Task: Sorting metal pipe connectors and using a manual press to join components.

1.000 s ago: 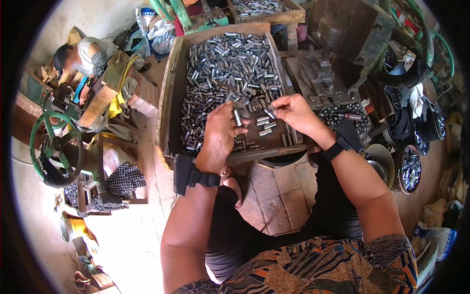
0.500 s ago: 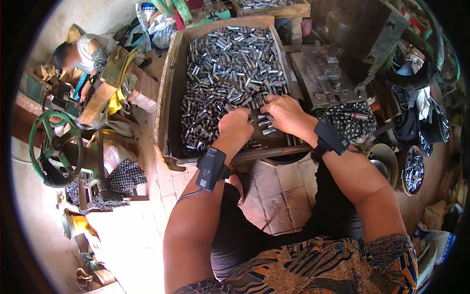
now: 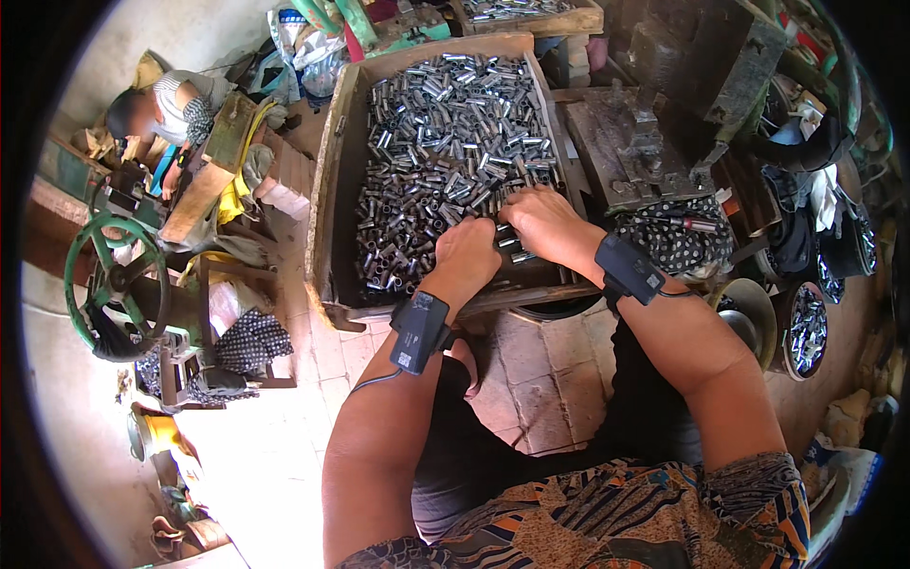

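A wooden tray [image 3: 327, 180] full of short shiny metal tubes [image 3: 450, 123] is in front of me. My left hand [image 3: 467, 252] is over the tray's near part, its fingers curled in. Whatever those fingers hold is hidden beneath the hand. Close on its right, my right hand [image 3: 548, 220] bends its fingers down among the tubes, thumb side toward the left hand. Its fingertips are pressed together, and what is between them cannot be made out. A few tubes lie in the narrow gap between and below the hands. Both wrists carry black strapped devices.
On the left stand a green handwheel [image 3: 116, 275] and a person [image 3: 175, 104] bent over a wooden bench. A heavy metal machine [image 3: 654, 142] stands at right, with a screwdriver [image 3: 697, 224] on dotted cloth. A bucket of metal parts [image 3: 804, 332] is lower right.
My right hand has moved slightly left and nearer to me, and my left hand slightly right, so the gap between them has narrowed. The whole view has shifted a little.
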`<act>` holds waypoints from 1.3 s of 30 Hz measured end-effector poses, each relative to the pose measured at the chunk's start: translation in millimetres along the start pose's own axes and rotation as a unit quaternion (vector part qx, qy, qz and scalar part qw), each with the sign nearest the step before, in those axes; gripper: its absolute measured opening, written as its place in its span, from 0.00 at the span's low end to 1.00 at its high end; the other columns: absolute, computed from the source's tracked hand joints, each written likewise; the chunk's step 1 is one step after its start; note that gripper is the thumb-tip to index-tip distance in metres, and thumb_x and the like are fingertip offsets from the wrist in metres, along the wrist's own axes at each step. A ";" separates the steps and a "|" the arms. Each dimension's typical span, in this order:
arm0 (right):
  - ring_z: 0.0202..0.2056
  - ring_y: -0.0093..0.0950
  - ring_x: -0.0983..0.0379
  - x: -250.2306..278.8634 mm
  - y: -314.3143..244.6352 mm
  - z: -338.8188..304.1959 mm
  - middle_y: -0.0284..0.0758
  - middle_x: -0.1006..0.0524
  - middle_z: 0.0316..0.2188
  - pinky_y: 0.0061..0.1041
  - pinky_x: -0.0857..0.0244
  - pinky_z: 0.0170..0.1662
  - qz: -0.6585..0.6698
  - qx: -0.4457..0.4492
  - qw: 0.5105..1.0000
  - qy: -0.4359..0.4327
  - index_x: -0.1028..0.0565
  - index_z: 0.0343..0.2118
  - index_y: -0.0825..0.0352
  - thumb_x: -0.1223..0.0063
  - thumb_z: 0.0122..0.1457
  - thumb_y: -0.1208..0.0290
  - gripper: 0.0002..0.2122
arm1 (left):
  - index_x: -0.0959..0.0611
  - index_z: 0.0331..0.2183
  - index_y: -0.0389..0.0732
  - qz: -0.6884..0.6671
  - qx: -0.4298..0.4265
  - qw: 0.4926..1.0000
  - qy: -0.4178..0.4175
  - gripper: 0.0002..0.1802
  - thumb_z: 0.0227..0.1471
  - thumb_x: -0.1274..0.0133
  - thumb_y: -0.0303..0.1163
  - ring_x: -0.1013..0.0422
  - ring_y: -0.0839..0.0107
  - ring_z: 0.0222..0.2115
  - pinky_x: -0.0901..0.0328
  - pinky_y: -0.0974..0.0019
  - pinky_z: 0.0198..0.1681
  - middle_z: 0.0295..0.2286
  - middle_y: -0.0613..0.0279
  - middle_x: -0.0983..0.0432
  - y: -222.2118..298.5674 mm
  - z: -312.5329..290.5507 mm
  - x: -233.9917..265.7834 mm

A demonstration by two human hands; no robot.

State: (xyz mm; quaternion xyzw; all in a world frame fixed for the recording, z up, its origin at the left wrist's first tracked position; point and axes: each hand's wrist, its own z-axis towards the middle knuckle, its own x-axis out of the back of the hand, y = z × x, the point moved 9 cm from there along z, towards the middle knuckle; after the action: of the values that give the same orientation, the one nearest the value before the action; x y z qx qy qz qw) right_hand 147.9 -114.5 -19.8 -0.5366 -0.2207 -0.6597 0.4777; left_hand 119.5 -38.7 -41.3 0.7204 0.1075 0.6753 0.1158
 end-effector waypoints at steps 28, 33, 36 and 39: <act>0.32 0.16 0.31 17.4 -0.4 -31.5 0.28 0.27 0.30 0.17 0.34 0.38 0.610 -0.151 0.778 0.006 0.29 0.49 0.68 0.45 0.48 0.85 0.22 | 0.19 0.29 0.31 -0.460 -0.066 0.882 0.077 0.06 0.45 0.45 0.22 0.35 0.80 0.21 0.40 0.75 0.24 0.21 0.66 0.27 8.8 -26.1 40.1; 0.30 0.16 0.33 22.6 -2.3 -40.2 0.27 0.28 0.27 0.16 0.35 0.38 0.554 -0.155 0.817 -0.027 0.31 0.51 0.68 0.46 0.48 0.87 0.24 | 0.20 0.28 0.33 -0.560 0.041 0.826 0.055 0.05 0.45 0.45 0.24 0.39 0.82 0.15 0.45 0.77 0.16 0.18 0.68 0.30 2.7 -30.2 34.6; 0.32 0.16 0.32 21.6 -3.1 -44.5 0.29 0.27 0.29 0.15 0.36 0.38 0.517 -0.156 0.840 -0.058 0.31 0.51 0.69 0.47 0.48 0.87 0.23 | 0.22 0.29 0.34 -0.615 0.106 0.779 0.066 0.06 0.46 0.44 0.24 0.45 0.85 0.09 0.53 0.78 0.10 0.15 0.71 0.34 -6.5 -34.8 37.9; 0.32 0.17 0.29 26.1 7.3 -42.8 0.31 0.25 0.29 0.16 0.34 0.36 0.550 -0.180 0.816 0.003 0.29 0.47 0.71 0.47 0.50 0.85 0.19 | 0.23 0.32 0.33 -0.651 0.136 0.744 0.064 0.08 0.45 0.44 0.23 0.45 0.85 0.09 0.53 0.78 0.10 0.15 0.71 0.34 -15.1 -37.0 35.9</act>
State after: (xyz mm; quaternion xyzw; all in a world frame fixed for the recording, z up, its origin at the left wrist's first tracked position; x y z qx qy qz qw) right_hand 133.8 -162.4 -11.4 -0.6433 0.2352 -0.3165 0.6562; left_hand 84.9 -12.3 -9.7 0.4386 0.6486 0.4579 0.4211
